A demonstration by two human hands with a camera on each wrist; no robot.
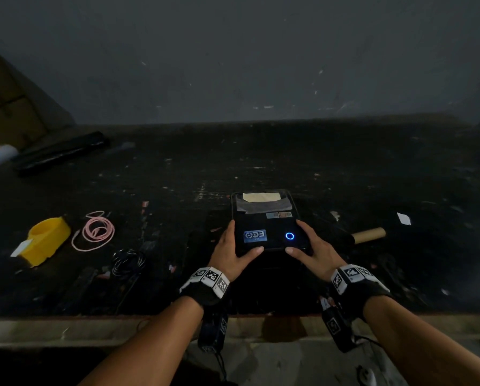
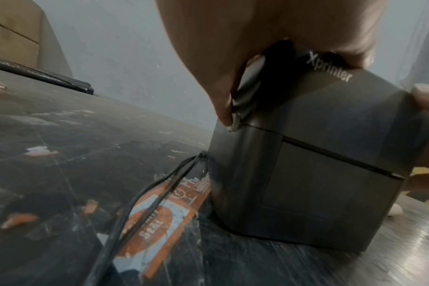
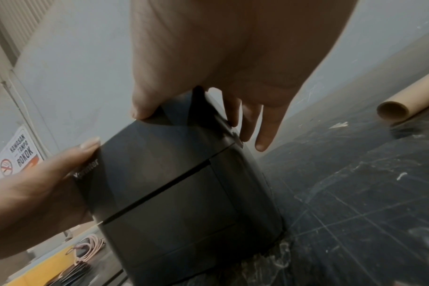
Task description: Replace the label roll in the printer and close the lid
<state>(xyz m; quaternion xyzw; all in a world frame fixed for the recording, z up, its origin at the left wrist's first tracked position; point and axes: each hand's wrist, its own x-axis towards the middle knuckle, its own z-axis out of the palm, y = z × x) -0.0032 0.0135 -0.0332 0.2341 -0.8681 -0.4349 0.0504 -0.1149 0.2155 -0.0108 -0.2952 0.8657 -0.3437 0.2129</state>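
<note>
Head view: showed the black printer (image 1: 269, 224) standing on the dark worktable (image 1: 344, 168) near its front edge, lid (image 1: 264, 207) down, blue ring light (image 1: 289, 235) lit. Gripped at both sides, left hand (image 1: 231, 253) and right hand (image 1: 315, 250) each clamped on the printer, thumbs on the near top edge. Lay well apart: cardboard tube (image 1: 368, 235) to the right, yellow holder (image 1: 48, 238) and pink cable (image 1: 95, 232) to the left.

The printer (image 1: 269, 227) is a small black box standing upright on the dark table, near its front edge. Its lid (image 1: 264, 207) is down, only a thin seam showing. A blue ring light (image 1: 289, 235) glows on top beside a blue sticker (image 1: 255, 235); "Xprinter" marks the front.
</note>
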